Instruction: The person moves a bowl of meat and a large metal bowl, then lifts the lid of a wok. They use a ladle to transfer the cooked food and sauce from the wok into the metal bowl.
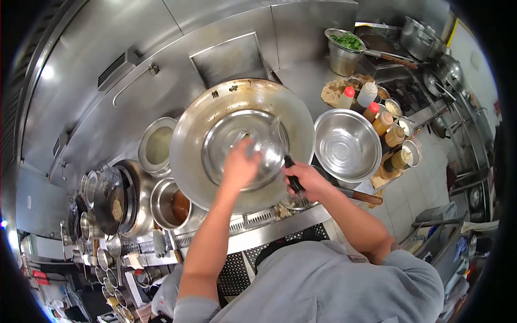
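Note:
A wide metal wok [194,116] stands before me with a steel bowl [212,161] inside it. My right hand [306,180] is wrapped round the black handle of a shiny metal ladle [272,149], whose head is over the bowl. Above the bowl's left-centre is my left hand [241,164], its fingers smeared by motion, close to the ladle's head. Just beyond those fingers shows a small pale and dark piece [244,135], too blurred to name.
To the right sits a large steel bowl [347,145], beside several squeeze bottles [383,123]. A pot of brown liquid [180,207] and a pot of pale liquid [158,151] stand left. Greens [347,41] lie in a strainer at the back. A wooden handle [367,198] juts out at right.

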Demonstrator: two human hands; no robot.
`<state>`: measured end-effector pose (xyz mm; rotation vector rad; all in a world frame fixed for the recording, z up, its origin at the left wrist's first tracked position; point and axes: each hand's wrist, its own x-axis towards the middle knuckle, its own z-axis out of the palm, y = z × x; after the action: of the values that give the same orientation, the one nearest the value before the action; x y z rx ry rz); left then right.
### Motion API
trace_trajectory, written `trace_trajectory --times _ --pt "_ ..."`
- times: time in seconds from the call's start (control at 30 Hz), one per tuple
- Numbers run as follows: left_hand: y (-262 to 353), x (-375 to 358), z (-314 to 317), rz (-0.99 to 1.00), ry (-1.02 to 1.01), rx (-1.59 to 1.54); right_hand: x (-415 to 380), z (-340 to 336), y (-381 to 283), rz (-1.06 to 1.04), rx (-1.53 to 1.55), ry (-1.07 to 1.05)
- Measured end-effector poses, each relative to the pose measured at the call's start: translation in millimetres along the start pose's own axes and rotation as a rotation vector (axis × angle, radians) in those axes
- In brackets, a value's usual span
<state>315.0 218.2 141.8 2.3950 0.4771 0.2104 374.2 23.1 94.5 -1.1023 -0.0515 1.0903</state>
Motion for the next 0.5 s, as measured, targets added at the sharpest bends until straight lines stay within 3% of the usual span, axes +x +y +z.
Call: trace_trajectory --times 0.03,0.13,0.33,0.4,0.47,0.5 --pt "-33 36 9 -0.006 0.084 0.072 -6 -1 -3 -0.008 0.001 0.015" --pt "-95 109 45 -0.143 -0.029 0.332 -28 -15 -8 -0.037 0.027 0.017" --pt "-139 148 92 -0.224 -0.069 0.373 -100 -77 7 -0.118 -0.136 0.130" --pt "-130 138 71 -0.066 0.049 0.451 -123 -112 11 -0.146 -0.127 0.129" --pt "-104 147 27 -0.163 0.032 0.376 -142 -146 12 -0.132 -0.149 0.158" --pt "-111 158 11 -0.063 0.097 0.435 -146 -165 14 -0.129 -0.135 0.154"
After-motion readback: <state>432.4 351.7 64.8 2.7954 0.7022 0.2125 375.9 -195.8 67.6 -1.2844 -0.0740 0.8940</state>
